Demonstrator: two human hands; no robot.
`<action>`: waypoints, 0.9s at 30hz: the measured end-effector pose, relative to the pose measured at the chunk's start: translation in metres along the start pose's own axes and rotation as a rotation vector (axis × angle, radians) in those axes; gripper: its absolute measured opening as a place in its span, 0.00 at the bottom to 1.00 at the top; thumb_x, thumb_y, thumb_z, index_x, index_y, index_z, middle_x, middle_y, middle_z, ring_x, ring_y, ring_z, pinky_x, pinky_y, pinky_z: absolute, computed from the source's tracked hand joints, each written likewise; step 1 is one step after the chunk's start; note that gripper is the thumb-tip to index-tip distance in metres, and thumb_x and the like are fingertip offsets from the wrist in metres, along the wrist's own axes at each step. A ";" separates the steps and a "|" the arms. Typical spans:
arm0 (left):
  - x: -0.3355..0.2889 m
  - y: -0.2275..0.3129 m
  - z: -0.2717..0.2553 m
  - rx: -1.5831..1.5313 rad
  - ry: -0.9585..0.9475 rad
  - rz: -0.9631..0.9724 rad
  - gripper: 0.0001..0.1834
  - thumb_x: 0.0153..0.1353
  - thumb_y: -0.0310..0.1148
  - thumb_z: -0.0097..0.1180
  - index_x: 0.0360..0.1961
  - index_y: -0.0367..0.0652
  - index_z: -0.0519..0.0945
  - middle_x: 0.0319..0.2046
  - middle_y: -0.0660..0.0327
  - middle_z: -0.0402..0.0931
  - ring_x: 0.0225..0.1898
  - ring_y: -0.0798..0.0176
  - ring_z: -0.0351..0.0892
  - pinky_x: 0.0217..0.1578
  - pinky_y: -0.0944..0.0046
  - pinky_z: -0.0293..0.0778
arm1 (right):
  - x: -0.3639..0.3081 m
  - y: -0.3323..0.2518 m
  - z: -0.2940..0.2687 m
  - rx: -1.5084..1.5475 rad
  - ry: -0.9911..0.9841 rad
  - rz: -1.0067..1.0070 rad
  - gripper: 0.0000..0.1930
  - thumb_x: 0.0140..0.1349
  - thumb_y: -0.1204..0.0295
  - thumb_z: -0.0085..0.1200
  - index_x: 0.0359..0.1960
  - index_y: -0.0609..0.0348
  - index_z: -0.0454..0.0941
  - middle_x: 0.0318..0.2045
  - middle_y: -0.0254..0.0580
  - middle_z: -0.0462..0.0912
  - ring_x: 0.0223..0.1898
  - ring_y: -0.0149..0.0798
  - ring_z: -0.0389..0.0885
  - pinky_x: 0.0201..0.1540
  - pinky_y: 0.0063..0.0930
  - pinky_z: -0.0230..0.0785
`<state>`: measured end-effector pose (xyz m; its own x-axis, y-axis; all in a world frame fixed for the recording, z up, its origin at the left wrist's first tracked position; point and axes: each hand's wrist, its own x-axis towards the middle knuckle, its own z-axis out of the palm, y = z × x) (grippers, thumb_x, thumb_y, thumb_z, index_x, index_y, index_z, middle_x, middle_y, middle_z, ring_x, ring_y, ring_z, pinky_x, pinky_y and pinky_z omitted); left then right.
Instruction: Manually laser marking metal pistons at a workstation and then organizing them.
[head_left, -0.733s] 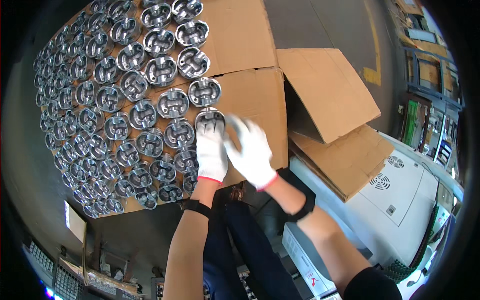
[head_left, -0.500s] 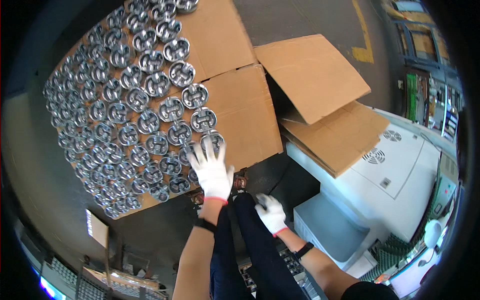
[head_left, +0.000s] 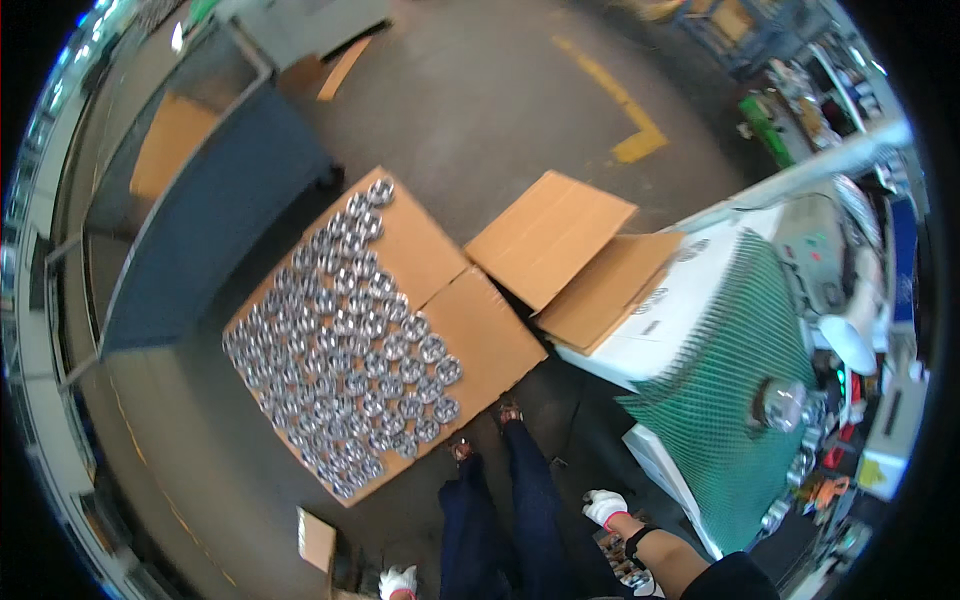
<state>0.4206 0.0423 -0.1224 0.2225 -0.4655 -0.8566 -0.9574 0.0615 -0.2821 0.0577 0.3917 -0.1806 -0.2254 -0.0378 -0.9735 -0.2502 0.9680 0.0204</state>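
Note:
Rows of shiny metal pistons stand close together on a brown cardboard sheet, left of and ahead of my feet. At the lower edge, my left hand in a white glove is apart from the pistons, its fingers somewhat spread and nothing seen in them. My right hand, also gloved in white, hangs beside my right leg with fingers curled; whether it holds anything is hidden. Below that wrist, more metal parts show, partly covered by my arm.
Folded cardboard pieces lean against a white machine cabinet on the right. A green mesh mat covers its near part, with a single metal piston on it. A dark blue-grey cart stands at the far left.
My left hand has pulled back from over the pistons to the lower edge. My right hand has moved down and right. The view has shifted back, showing the cart and green mat.

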 end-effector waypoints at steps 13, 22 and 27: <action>0.081 0.181 -0.108 0.243 0.091 1.200 0.15 0.64 0.38 0.52 0.45 0.38 0.79 0.38 0.54 0.80 0.33 0.56 0.79 0.39 0.56 0.79 | -0.179 0.014 0.195 0.901 0.479 0.314 0.21 0.52 0.59 0.55 0.46 0.52 0.83 0.44 0.51 0.84 0.49 0.54 0.81 0.53 0.43 0.73; -0.214 0.282 -0.023 0.481 -0.413 1.368 0.20 0.67 0.33 0.52 0.57 0.31 0.75 0.54 0.53 0.77 0.55 0.59 0.73 0.59 0.60 0.66 | -0.206 -0.121 0.395 1.539 0.338 0.465 0.21 0.54 0.57 0.54 0.43 0.59 0.84 0.43 0.54 0.85 0.47 0.56 0.82 0.49 0.46 0.73; -0.396 0.263 0.077 0.638 -0.646 1.712 0.26 0.70 0.39 0.51 0.62 0.31 0.70 0.61 0.52 0.71 0.62 0.56 0.68 0.64 0.60 0.60 | -0.230 -0.128 0.417 1.850 0.345 0.584 0.20 0.56 0.60 0.52 0.47 0.56 0.83 0.44 0.50 0.85 0.49 0.54 0.82 0.51 0.42 0.73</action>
<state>0.0951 0.3112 0.1093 -0.5638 0.7638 -0.3142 -0.0343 0.3585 0.9329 0.5344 0.3797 -0.0541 -0.1017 0.5099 -0.8542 0.9791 -0.1008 -0.1768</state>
